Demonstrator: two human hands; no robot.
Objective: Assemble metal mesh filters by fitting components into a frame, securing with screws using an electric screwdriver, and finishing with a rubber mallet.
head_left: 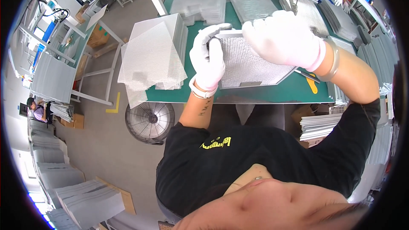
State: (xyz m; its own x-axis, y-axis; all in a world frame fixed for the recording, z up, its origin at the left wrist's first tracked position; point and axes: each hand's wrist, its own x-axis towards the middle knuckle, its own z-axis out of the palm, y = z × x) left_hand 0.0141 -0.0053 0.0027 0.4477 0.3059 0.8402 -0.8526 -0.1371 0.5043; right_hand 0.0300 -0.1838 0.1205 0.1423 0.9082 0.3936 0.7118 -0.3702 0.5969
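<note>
A silvery mesh panel (247, 64) with a thin metal frame rests on the green table (168, 96) in front of me. My left hand (207, 55), in a white glove, is closed around its far left corner, thumb bent over the edge. My right hand (284, 40), gloved too, is curled over the far right part of the panel. Its fingers hide whatever may be in them. Close to the panel's right side lie a dark rod-shaped tool (306, 76) and a flat yellow tool (313, 86).
Loose mesh sheets (151, 55) are piled at the left, overhanging the table edge. Clear-wrapped panels (198, 0) and a ribbed sheet (252, 6) lie at the back. A floor fan (151, 119) stands below left. Another person's gloved hands (339, 1) show at upper right.
</note>
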